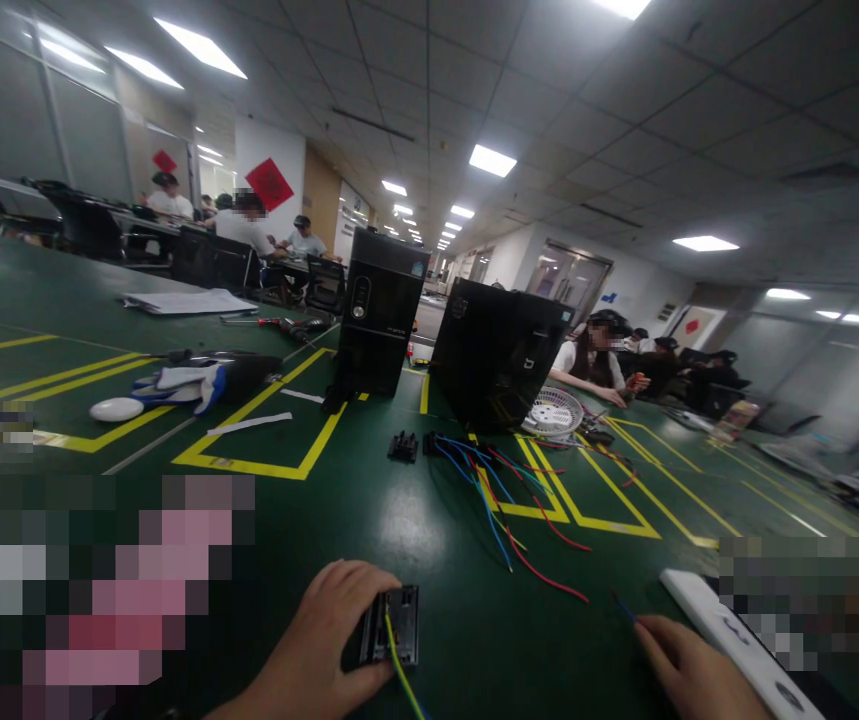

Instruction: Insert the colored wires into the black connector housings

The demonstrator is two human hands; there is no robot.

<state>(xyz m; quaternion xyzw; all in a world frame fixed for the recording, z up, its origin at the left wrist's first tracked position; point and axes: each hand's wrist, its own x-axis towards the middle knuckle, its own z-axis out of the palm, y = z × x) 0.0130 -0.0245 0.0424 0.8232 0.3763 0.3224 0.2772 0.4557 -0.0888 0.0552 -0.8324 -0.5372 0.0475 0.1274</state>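
Note:
My left hand grips a small black plastic socket housing near the bottom centre, thumb and fingers on its sides. A yellow-green wire runs out of its open face toward the lower edge. My right hand is closed in a pinch on a thin dark-blue wire, whose tip points up and left. Beyond the hands lie another black plastic part and a bundle of blue and red wires, coming from a black connector block.
Two black computer cases stand at mid-table. A white power strip lies beside my right hand. Gloves, a white mouse-shaped object, papers and a white basket are farther off. A co-worker sits across the table.

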